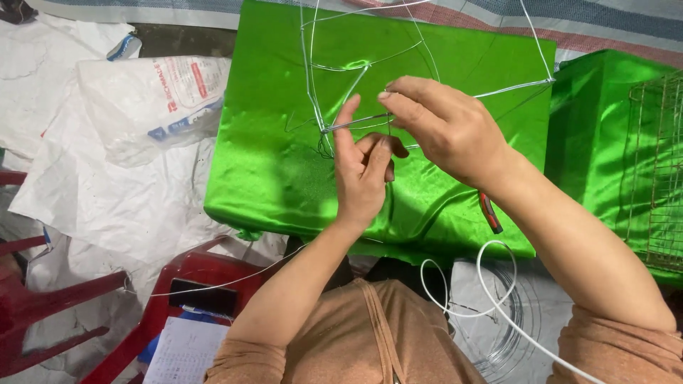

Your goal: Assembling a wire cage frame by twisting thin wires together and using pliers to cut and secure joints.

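Observation:
A thin silver wire frame (313, 78) stands over a block wrapped in shiny green satin cloth (270, 171). My left hand (363, 178) rises from below and pinches a joint of the frame between thumb and forefinger. My right hand (441, 128) comes in from the right and grips the wire next to that joint, its fingers curled round it. One frame rod runs from my right hand out to a corner (551, 80) at the right. A red-handled tool (489, 212) lies on the green cloth under my right wrist.
A second green-wrapped block (605, 135) with a rusty wire grid (658, 171) stands at right. White plastic sheets and a printed bag (163, 99) cover the left. A red plastic chair (192, 284) is lower left; a white wire coil (491, 306) lies below.

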